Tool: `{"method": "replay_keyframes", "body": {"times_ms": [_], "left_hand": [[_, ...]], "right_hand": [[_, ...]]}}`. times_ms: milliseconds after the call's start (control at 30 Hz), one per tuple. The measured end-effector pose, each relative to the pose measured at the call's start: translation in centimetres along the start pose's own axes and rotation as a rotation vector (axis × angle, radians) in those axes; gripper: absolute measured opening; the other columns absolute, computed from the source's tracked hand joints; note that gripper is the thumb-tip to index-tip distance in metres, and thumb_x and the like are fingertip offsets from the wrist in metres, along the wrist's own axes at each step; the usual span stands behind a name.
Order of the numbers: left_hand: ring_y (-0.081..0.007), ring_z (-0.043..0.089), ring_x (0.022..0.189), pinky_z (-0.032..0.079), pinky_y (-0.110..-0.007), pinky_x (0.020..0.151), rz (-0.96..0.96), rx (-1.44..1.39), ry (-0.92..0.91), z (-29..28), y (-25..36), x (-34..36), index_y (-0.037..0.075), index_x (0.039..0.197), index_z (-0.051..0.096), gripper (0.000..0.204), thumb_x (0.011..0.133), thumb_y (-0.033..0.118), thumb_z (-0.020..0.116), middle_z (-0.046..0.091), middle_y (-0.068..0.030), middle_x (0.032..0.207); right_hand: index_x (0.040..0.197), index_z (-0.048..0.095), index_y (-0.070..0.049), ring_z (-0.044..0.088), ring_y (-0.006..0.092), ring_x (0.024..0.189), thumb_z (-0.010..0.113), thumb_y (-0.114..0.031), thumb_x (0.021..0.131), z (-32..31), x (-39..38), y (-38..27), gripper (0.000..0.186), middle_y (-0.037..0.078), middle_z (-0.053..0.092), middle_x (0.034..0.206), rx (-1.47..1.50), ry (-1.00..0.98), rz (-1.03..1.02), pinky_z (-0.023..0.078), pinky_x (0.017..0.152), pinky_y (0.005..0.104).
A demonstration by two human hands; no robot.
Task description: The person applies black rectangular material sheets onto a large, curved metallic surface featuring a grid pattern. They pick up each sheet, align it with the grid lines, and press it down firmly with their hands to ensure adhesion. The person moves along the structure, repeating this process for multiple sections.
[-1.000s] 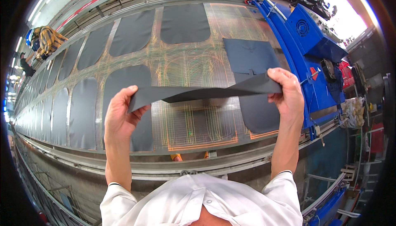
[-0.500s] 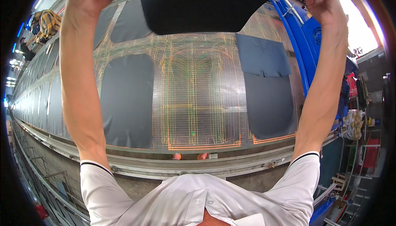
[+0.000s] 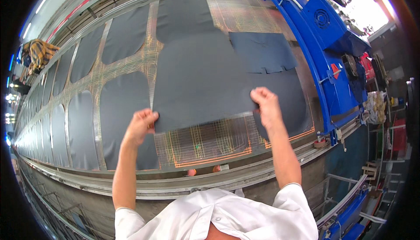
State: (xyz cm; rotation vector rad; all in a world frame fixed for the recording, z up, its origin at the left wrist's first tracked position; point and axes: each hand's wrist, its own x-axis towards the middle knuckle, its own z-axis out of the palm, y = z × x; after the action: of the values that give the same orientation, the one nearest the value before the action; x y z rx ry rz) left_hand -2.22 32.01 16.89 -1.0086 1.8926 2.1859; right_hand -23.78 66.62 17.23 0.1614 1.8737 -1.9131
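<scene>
My left hand (image 3: 142,121) pinches the near left corner of a large dark grey sheet piece (image 3: 194,80). Its near right corner is between the fingers of my right hand (image 3: 264,100). The sheet spreads over the middle of the table (image 3: 232,12), whose transparent-looking surface carries orange, yellow and green lines, exposed below the sheet's near edge. Similar rounded grey pieces (image 3: 124,117) lie in rows to the left. To the right, a bluish panel (image 3: 264,49) with small notches lies over another grey piece (image 3: 284,100).
A blue machine gantry (image 3: 332,91) stands along the right, with metal racks and clutter beyond it. A metal rail (image 3: 183,187) runs between the table and my body. Yellow plaid fabric (image 3: 41,54) is at the far left.
The sheet was stretched narrow between my hands, then lifted high. Now it is spread low over the table, and my hands have come back down toward me with it.
</scene>
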Motion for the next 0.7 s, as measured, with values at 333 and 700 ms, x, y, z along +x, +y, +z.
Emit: {"method": "replay_keyframes", "body": {"times_ms": [333,700], "left_hand": [[-0.0065,0.054,0.053,0.057,-0.027,0.053,-0.278,-0.042,0.133,1.5,-11.3,-1.6,0.01,0.073,0.059,0.024,0.094,0.018,0.068,0.059,0.0014,0.067],[-0.0068,0.055,0.058,0.052,-0.024,0.054,-0.29,0.019,0.209,2.2,-13.8,-3.5,0.009,0.077,0.065,0.021,0.091,0.022,0.073,0.06,0.0027,0.067]], "right_hand": [[0.093,0.069,0.002,0.058,0.0061,0.072,0.075,-0.007,0.086,-3.1,-2.9,15.9,0.012,0.002,0.068,0.08,-0.033,0.13,0.091,0.045,0.066,0.0232],[0.091,0.068,0.003,0.057,0.0061,0.071,0.073,-0.007,0.087,-4.3,-4.5,16.6,0.011,0.002,0.068,0.079,-0.097,0.152,0.09,0.045,0.065,0.0228]]}}
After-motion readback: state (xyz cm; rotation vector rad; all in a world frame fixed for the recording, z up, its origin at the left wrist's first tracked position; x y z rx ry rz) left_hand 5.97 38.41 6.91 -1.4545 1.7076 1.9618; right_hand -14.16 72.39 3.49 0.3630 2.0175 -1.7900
